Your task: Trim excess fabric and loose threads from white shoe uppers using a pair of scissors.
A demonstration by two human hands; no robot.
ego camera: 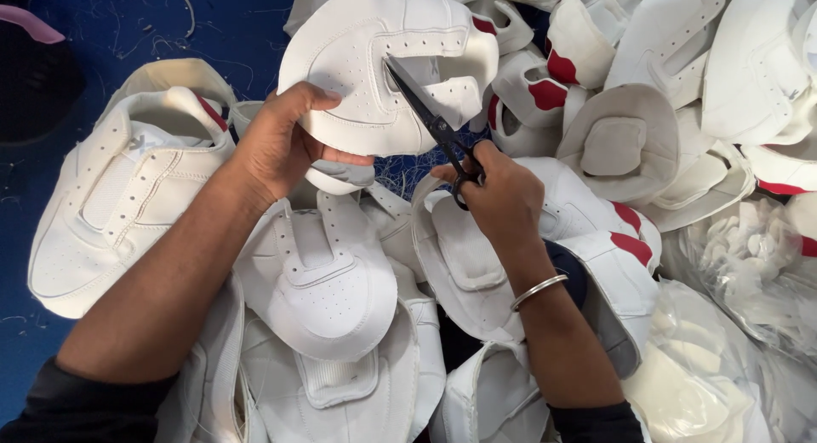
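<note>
A white shoe upper [387,73] is held up in the upper middle of the frame, turned so its stitched inner edge meets the blades. The left hand [277,145] grips its lower rim, steadying it. The right hand [502,192] is closed through the handles of black scissors [434,124], tips touching the upper. More white-and-red uppers [315,273] are heaped beneath on the blue table [238,34]; clear plastic bags [740,256] lie lower right.

Shoe uppers [323,281] crowd hands; blue surface [238,26] free upper left.
</note>
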